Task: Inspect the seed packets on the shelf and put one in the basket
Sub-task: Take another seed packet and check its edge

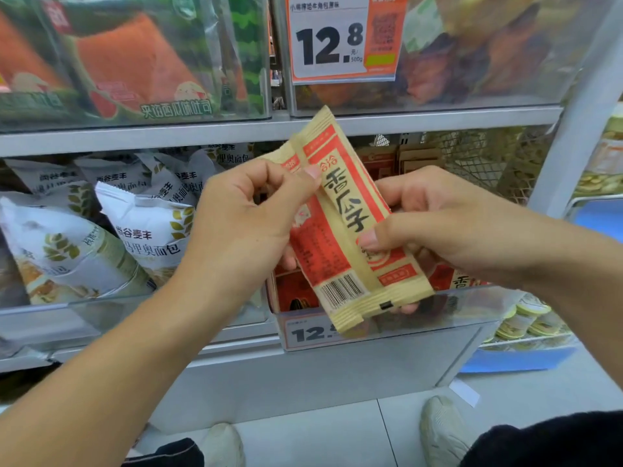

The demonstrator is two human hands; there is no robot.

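Two tan and red seed packets are held up in front of the shelf, one overlapping the other. The front seed packet (350, 210) shows large black characters and a barcode near its lower end. My left hand (249, 224) pinches the rear seed packet (305, 251) near its upper edge. My right hand (435, 224) grips the front packet from the right, thumb on its face. More red seed packets (468, 281) lie in the clear shelf bin (438, 318) behind them. No basket is in view.
White bread bags (148, 230) fill the bin to the left. Watermelon-print bags (135, 62) sit on the shelf above, beside a 12.8 price tag (328, 38). A grey upright post (580, 123) stands at the right. My shoes (441, 429) stand on the tiled floor.
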